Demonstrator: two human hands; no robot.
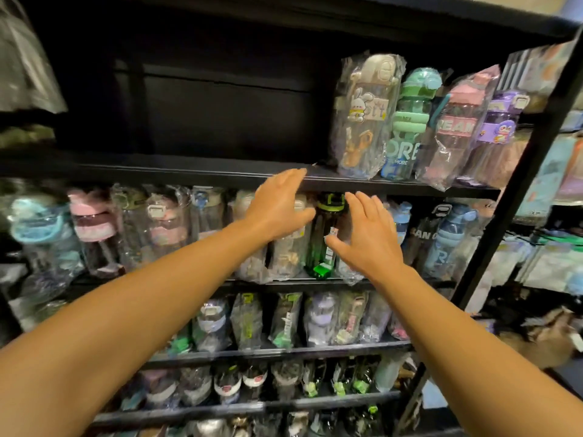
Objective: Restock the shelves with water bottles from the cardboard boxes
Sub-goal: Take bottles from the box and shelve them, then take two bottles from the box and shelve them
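Both bare arms were stretched toward a black shelving unit (347,181) packed with wrapped water bottles. The left hand (277,206) was held at about eleven o'clock from the middle of the view, its fingers straight and spread, the fingertips lying against the front edge of the upper shelf board and the palm laid over a pale wrapped bottle (288,247) on the second shelf. Nothing was gripped by it. The right hand (366,234) was seen at about three o'clock from the left one, fingers likewise loose and spread, with the thumb beside a dark green bottle (325,238) (whether the thumb actually touched it could not be told). That green bottle was stood upright on the second shelf, between the two hands, its black and green cap just under the upper board.

On the upper shelf, at about one o'clock, four wrapped bottles were lined up: a cream bottle (367,115) with a rabbit figure, a mint green bottle (410,121), a pink bottle (457,127) tilted to the right, and a purple bottle (500,121). The left half of that shelf was seen only as dark board. The lower shelves, toward six o'clock, were filled with rows of bagged bottles (284,320), blurred in places. No cardboard box was clearly made out.
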